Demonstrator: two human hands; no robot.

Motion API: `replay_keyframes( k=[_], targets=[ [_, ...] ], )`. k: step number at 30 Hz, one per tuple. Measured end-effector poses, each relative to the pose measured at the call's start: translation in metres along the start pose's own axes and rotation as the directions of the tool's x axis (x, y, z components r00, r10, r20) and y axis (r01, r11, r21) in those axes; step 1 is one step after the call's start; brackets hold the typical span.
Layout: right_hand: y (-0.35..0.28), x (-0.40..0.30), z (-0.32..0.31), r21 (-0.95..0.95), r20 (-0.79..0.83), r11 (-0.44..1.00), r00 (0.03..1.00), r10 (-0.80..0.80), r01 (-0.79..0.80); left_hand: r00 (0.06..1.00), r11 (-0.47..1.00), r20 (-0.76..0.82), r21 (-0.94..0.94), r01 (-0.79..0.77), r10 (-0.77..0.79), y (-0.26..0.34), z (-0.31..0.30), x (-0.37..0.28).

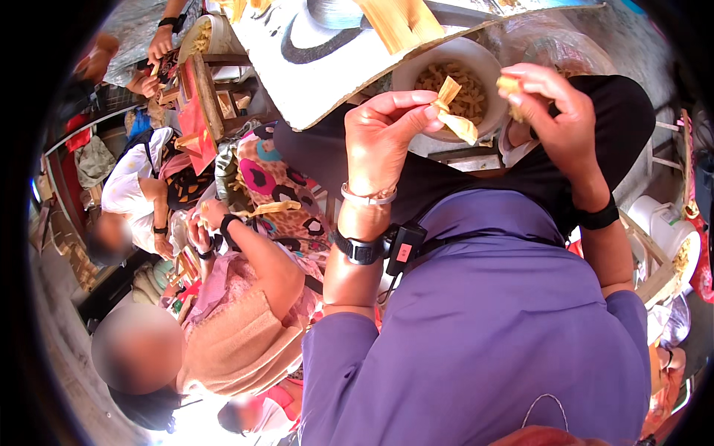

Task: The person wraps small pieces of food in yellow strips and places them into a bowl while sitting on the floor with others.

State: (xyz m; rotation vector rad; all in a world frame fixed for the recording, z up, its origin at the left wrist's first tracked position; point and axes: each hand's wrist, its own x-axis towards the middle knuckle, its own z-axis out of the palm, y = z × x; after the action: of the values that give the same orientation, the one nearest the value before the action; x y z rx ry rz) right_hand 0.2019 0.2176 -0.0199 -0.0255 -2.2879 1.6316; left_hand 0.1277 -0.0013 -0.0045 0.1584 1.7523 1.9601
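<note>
My left hand (385, 131) pinches a pale yellow folded strip (458, 127) between thumb and fingertips; it looks like dried plant leaf or tofu skin, narrow at the middle and flared at both ends. To its right, my right hand (558, 111) is raised, its thumb and fingers closed on another small yellow piece (509, 85), partly blurred. Below both hands a white bucket (403, 72) holds many small yellow knotted pieces (474, 92). Flat yellow strips (404, 25) lie on a white board (312, 83) with dark painted marks, in front of me.
Several people sit close on the left; one person's hands (209, 217) hold yellow pieces. A wooden stool (206, 106) stands left of the board. Clear plastic sheeting (549, 42) lies beyond my right hand, and another white bucket (689, 245) stands at far right.
</note>
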Motion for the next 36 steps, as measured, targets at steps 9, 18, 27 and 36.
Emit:
replay_keyframes(
  k=[9,18,27,36],
  targets=[
    [0.001,-0.02,0.023,0.334,0.09,0.915,0.974,0.209,-0.227,0.999,0.997,0.035,-0.079,0.025,-0.022,-0.006,0.019,-0.013],
    [0.012,-0.021,0.022,0.499,0.159,0.759,0.906,0.393,-0.417,0.994,0.994,0.087,-0.084,0.07,-0.062,-0.024,0.021,-0.008],
    [0.002,-0.034,0.025,-0.069,0.083,0.959,0.96,-0.268,0.274,0.797,0.822,0.227,0.033,0.569,-0.56,-0.058,0.015,0.004],
    [-0.053,-0.035,0.033,-0.071,0.182,0.707,0.706,-0.684,0.703,0.974,0.994,0.22,0.105,0.027,-0.05,0.043,0.024,-0.003]
  ],
)
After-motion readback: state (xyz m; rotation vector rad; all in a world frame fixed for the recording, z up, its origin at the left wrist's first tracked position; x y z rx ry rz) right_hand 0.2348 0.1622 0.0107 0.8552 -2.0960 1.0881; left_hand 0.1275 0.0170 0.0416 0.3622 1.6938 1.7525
